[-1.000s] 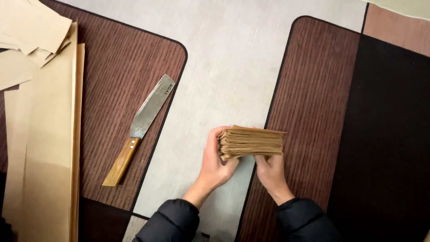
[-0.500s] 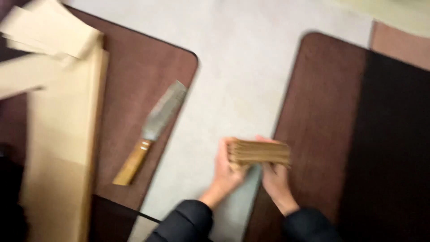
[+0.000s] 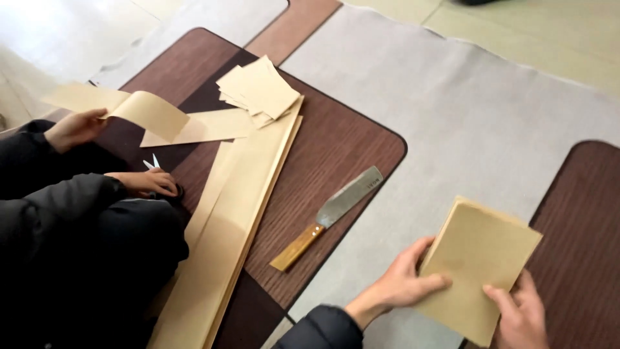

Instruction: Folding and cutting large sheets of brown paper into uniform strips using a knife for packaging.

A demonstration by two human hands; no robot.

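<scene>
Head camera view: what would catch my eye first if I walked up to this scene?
Probably the thick stack of tan rectangular paper sheets at lower right, gripped by the left hand and the right hand. Next, the broad steel knife with a wooden handle lying on the dark brown wood-grain mat in the middle. At left, another person's hand lifts a curled tan paper strip beside long tan paper strips.

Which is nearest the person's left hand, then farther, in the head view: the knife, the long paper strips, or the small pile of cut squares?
From the left hand:
1. Knife, just up and left on the brown mat.
2. Long paper strips, farther left, beyond the knife.
3. Cut squares, farthest, at the mat's top.
</scene>
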